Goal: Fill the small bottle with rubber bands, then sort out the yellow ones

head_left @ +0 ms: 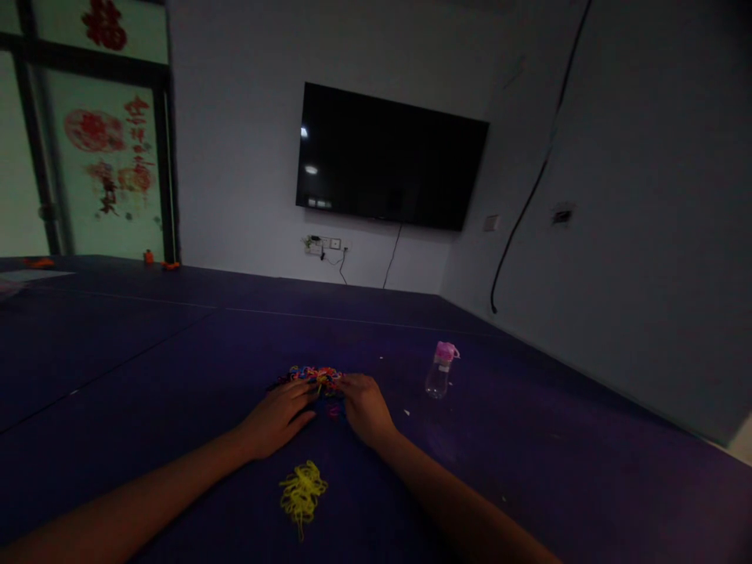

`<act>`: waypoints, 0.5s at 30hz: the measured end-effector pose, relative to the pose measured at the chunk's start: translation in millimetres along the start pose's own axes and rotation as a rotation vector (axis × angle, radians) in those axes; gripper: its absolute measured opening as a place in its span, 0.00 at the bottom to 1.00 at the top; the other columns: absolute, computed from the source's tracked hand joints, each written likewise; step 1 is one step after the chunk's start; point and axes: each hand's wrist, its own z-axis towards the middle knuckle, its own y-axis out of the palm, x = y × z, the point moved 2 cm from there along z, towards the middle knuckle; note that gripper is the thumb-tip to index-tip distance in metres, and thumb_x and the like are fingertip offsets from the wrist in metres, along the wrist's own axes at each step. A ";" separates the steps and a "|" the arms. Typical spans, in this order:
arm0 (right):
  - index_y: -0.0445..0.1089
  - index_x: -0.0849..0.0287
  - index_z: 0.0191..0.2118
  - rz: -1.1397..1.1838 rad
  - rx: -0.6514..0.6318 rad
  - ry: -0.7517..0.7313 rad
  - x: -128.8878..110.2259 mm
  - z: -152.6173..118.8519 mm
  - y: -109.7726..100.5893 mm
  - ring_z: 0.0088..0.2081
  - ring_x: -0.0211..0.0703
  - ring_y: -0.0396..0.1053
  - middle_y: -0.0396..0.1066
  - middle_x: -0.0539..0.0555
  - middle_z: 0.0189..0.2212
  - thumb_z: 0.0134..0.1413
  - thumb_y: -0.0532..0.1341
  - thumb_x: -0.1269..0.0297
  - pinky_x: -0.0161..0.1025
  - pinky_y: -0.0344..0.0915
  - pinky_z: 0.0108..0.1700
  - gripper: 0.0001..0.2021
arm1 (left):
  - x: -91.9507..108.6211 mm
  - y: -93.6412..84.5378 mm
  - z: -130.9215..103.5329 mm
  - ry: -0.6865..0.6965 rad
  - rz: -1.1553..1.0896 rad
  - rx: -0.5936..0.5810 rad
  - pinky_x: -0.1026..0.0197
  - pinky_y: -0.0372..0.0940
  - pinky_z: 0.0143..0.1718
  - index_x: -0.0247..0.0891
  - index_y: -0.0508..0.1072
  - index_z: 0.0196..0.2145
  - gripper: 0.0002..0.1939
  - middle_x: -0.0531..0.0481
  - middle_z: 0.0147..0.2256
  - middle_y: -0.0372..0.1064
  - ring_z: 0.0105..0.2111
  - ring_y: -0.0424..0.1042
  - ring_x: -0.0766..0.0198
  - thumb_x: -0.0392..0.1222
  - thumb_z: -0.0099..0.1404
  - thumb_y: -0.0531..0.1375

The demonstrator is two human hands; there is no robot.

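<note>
A pile of multicoloured loops or strings (pixel 317 374) lies on the purple table (pixel 193 345). At the pile's left side rests my left hand (pixel 277 417), its thumb apart from the other fingers and its fingertips on the strands. My right hand (pixel 365 407) touches the pile from the right; its fingers bend toward the strands, and whether they pinch any is too dark to tell. Closer to me, between my forearms, a separate heap of yellow loops (pixel 303 493) lies untouched.
A clear bottle with a pink lid (pixel 437 377) stands right of my right hand. Small white scraps (pixel 406 412) lie nearby. Orange objects (pixel 170 265) sit at the far left edge. A television (pixel 391 157) hangs on the wall beyond.
</note>
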 end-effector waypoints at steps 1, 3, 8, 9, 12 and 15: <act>0.72 0.57 0.48 0.010 -0.003 -0.018 -0.5 -0.2 -0.2 0.51 0.45 0.66 0.72 0.56 0.48 0.50 0.52 0.80 0.43 0.58 0.55 0.22 | -0.3 0.3 -0.1 -0.003 0.006 0.004 0.50 0.56 0.58 0.41 0.69 0.53 0.18 0.45 0.54 0.66 0.57 0.61 0.55 0.47 0.69 0.50; 0.73 0.57 0.47 0.020 -0.032 -0.067 -2.5 -0.7 -0.3 0.51 0.45 0.65 0.72 0.55 0.47 0.48 0.53 0.80 0.43 0.58 0.55 0.22 | -0.7 0.8 -0.2 -0.009 0.019 0.014 0.50 0.56 0.57 0.41 0.69 0.52 0.18 0.45 0.54 0.66 0.56 0.62 0.55 0.47 0.68 0.51; 0.72 0.55 0.47 0.011 -0.097 -0.140 -7.6 -0.5 -0.2 0.53 0.46 0.64 0.72 0.55 0.47 0.48 0.54 0.79 0.45 0.57 0.55 0.22 | -0.4 1.0 -0.5 -0.009 0.039 0.015 0.50 0.57 0.56 0.42 0.70 0.50 0.16 0.46 0.53 0.67 0.55 0.63 0.55 0.46 0.68 0.52; 0.72 0.55 0.47 0.008 -0.100 -0.143 -8.3 -0.2 -0.4 0.53 0.45 0.64 0.72 0.55 0.48 0.48 0.54 0.80 0.44 0.57 0.55 0.22 | -0.3 0.9 -0.5 -0.012 0.040 0.011 0.50 0.58 0.56 0.42 0.71 0.50 0.16 0.46 0.53 0.68 0.55 0.63 0.55 0.46 0.68 0.52; 0.73 0.56 0.45 -0.006 -0.108 -0.161 -9.8 0.8 -1.0 0.53 0.45 0.64 0.71 0.55 0.49 0.48 0.53 0.80 0.43 0.56 0.55 0.21 | -0.2 0.7 -0.3 -0.012 0.039 -0.001 0.51 0.58 0.56 0.41 0.71 0.50 0.16 0.46 0.53 0.68 0.55 0.63 0.55 0.45 0.68 0.52; 0.73 0.57 0.45 -0.028 -0.121 -0.176 -10.8 1.3 -1.1 0.53 0.45 0.64 0.70 0.55 0.50 0.48 0.53 0.79 0.42 0.56 0.56 0.20 | -0.1 0.5 -0.4 -0.010 0.040 0.003 0.50 0.58 0.56 0.41 0.71 0.50 0.16 0.45 0.53 0.68 0.55 0.63 0.54 0.46 0.68 0.51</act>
